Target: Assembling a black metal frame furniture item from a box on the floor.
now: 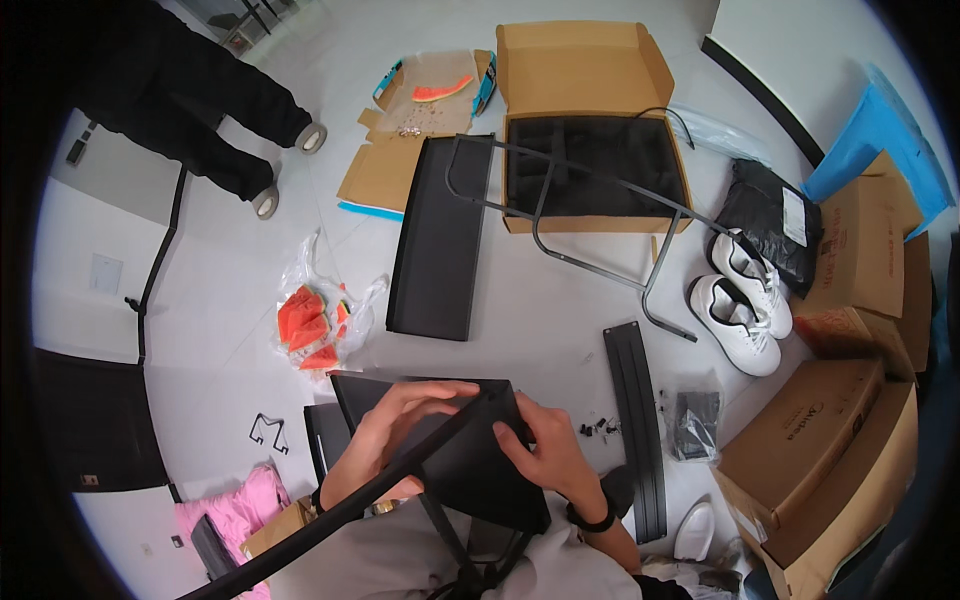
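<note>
A black metal panel (pixel 485 485) with folded edges stands tilted close in front of my body. My left hand (pixel 385 435) is at its left side, fingers bent over a long dark edge that runs to the lower left. On the right, my right hand (pixel 545 450) grips the panel near its upper corner, thumb on the face and fingers behind the edge. A dark wristband sits on my right wrist. Several small black fasteners (pixel 600 428) lie on the floor beside my right hand, next to a long ribbed black strip (pixel 636 430).
Ahead lie a long black tray-like panel (pixel 440 240), a bent grey tube frame (pixel 590 255) and an opened cardboard box (pixel 590 70). Watermelon pieces (pixel 308 325) rest on plastic at left. White shoes (pixel 735 325) and cartons (pixel 800 430) line the right. A person's legs (pixel 215 120) stand far left.
</note>
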`<state>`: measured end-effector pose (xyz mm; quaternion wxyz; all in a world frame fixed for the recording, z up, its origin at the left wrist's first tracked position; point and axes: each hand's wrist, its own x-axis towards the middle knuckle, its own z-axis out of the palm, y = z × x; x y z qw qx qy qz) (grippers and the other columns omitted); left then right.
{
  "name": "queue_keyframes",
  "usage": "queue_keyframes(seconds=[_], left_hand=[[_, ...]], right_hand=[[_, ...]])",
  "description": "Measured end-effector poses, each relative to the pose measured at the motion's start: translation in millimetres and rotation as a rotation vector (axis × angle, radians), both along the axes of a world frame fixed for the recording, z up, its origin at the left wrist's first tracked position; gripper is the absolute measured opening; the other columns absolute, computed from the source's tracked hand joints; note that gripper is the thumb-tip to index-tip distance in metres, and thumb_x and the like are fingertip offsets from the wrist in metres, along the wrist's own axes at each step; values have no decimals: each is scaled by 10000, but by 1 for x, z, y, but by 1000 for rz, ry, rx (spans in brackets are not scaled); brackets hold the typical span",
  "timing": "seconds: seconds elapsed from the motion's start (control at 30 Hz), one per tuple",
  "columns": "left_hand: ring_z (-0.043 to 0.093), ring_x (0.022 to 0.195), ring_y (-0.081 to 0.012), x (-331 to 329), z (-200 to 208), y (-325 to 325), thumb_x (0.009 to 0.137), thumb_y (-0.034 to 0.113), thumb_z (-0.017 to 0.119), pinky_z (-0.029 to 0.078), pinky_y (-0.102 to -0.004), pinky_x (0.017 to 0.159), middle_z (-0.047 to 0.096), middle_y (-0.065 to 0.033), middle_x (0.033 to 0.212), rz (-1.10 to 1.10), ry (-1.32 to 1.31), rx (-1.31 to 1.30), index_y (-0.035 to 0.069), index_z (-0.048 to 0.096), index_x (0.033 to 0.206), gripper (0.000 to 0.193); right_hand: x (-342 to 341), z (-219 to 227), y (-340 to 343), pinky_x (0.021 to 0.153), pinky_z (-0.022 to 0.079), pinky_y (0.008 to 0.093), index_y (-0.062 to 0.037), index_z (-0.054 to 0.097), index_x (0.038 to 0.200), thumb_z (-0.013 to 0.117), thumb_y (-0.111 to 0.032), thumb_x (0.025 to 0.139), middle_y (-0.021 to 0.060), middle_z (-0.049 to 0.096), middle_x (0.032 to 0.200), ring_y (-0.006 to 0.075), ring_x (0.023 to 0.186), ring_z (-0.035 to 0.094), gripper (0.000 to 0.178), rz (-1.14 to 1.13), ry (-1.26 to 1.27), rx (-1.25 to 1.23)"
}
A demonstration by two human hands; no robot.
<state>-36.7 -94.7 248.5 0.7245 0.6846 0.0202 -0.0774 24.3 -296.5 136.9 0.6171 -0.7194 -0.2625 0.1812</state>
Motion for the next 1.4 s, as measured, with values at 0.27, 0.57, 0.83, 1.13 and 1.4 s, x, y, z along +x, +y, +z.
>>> queue_keyframes(seconds=[0.27, 0.57, 0.83, 1.13, 1.4], left_hand=[[551, 1216, -395, -1, -8, 9, 816, 766, 582, 410, -501, 1063, 567, -295, 1260, -58, -258, 175, -52, 565, 1212, 910], [636, 1159, -451, -14, -4, 19, 879, 498, 676, 475, -541, 1049, 643, -329, 1176, 79, -472, 147, -165, 603, 1167, 727], [674, 1061, -498, -19, 7, 12, 930, 251, 605, 494, -586, 1016, 671, -350, 1101, 165, -530, 192, -243, 576, 1138, 537], [559, 1228, -525, -26, 10, 19, 931, 188, 618, 594, -520, 912, 622, -368, 1192, 117, -535, 90, -237, 533, 1218, 520], [518, 1278, -522, -26, 18, 18, 918, 208, 639, 581, -539, 918, 591, -430, 1186, 21, -452, 56, -246, 527, 1223, 558]], right_hand=[[-5, 18, 8, 515, 448, 415, 42, 597, 1075, 682, -170, 919, 185, 562, 628, 369, 549, 594, 276, 52, 37, 71], [9, 27, 22, 497, 441, 408, 32, 588, 1032, 666, -150, 934, 162, 566, 605, 360, 539, 592, 221, 11, -78, 140], [15, 33, 27, 467, 417, 415, 15, 554, 932, 645, -171, 955, 130, 538, 548, 327, 482, 568, 209, 22, -212, -16], [12, 37, 33, 466, 410, 415, 39, 565, 960, 643, -177, 953, 141, 533, 544, 334, 483, 567, 230, 14, -194, -28], [8, 32, 36, 463, 400, 419, 120, 579, 1088, 642, -171, 947, 150, 527, 540, 336, 470, 563, 329, -23, -209, 23]])
